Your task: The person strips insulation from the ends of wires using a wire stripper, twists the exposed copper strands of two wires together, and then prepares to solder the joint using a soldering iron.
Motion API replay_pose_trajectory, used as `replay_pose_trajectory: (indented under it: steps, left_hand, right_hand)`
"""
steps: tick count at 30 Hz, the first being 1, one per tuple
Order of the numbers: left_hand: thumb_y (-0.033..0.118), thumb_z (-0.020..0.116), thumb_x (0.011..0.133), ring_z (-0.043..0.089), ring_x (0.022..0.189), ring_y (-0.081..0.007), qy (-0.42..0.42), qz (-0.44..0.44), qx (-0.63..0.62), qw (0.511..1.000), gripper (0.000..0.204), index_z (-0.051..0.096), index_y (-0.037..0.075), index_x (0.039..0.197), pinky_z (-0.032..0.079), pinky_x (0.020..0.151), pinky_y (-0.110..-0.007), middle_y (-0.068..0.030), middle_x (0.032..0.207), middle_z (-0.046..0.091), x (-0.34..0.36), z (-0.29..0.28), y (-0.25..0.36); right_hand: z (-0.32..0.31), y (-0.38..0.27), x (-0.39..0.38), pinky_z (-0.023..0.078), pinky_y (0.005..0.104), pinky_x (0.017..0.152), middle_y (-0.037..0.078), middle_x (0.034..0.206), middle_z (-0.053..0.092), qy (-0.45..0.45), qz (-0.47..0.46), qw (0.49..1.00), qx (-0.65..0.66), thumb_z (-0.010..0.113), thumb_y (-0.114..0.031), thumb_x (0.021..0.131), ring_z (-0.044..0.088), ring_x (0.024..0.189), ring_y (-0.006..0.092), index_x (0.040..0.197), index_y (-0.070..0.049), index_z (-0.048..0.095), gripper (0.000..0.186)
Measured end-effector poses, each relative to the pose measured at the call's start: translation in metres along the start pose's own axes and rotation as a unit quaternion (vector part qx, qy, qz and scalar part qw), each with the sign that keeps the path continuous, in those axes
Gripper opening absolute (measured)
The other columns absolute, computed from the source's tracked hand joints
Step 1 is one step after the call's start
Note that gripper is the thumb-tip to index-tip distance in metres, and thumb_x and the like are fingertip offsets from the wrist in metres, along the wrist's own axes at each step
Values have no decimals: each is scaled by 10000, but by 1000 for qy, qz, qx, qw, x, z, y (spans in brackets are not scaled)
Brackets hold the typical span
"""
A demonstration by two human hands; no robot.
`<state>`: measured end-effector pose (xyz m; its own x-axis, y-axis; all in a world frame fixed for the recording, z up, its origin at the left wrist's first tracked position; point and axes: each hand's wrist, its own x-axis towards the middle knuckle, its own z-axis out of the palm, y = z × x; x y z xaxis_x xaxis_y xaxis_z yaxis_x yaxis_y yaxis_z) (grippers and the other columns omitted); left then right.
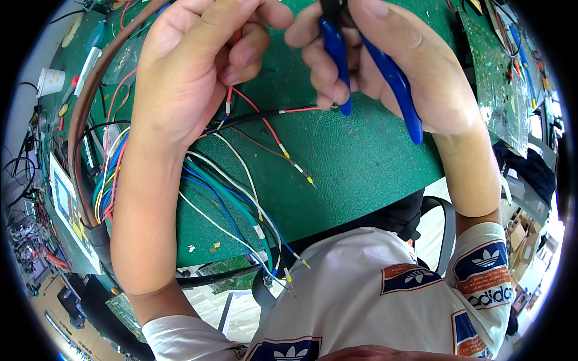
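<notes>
My left hand (192, 60) is closed near the top edge, fingers curled in a pinch on a red wire (229, 96) that runs down from it. Across from it, my right hand (409, 66) grips pliers (394, 78) with blue handles spread apart. Their dark head runs out of the picture, so the jaws are hidden. Below the hands, several loose wires end in yellow-tipped ferrules (309, 179) on the green mat (355, 180). A black-sleeved cable with a red end (301, 109) points right, toward the pliers.
A thick brown cable (81, 132) arches along the left side. Beside my left forearm, a bundle of coloured wires (111, 174) spreads out, some hanging over the near edge. A white cup (50, 82) stands at far left. Clear sheet-like material (497, 90) lies at the right edge.
</notes>
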<state>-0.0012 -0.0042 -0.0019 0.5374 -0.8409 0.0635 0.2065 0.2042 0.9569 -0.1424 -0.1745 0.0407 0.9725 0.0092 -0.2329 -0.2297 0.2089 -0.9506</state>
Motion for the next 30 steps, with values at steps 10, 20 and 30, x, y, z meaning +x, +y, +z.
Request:
replay_pose_trajectory:
  steps: [10, 20, 30]
  left_hand:
    - [198, 593, 998, 404, 653, -36, -13, 47, 101, 994, 169, 620, 36, 1036, 318, 567, -197, -34, 967, 640, -2, -2, 8]
    - [203, 645, 968, 403, 630, -35, 18, 53, 208, 977, 176, 626, 31, 999, 297, 561, -190, -15, 844, 634, -6, 9, 11]
    - [209, 661, 961, 405, 626, -27, 11, 48, 222, 974, 183, 618, 33, 992, 288, 558, -179, -13, 836, 631, -8, 17, 12]
  right_hand:
    - [-36, 26, 17, 495, 411, 767, 192, 848, 600, 172, -245, 753, -586, 750, -177, 810, 591, 818, 393, 1012, 21, 626, 309]
    - [-32, 27, 14, 508, 232, 810, 64, 999, 669, 60, -320, 938, -118, 717, -16, 897, 630, 896, 97, 1131, 55, 624, 262]
    - [-31, 37, 20, 529, 232, 834, 63, 994, 682, 15, -328, 944, -41, 692, 16, 913, 644, 915, 96, 1067, 43, 646, 162]
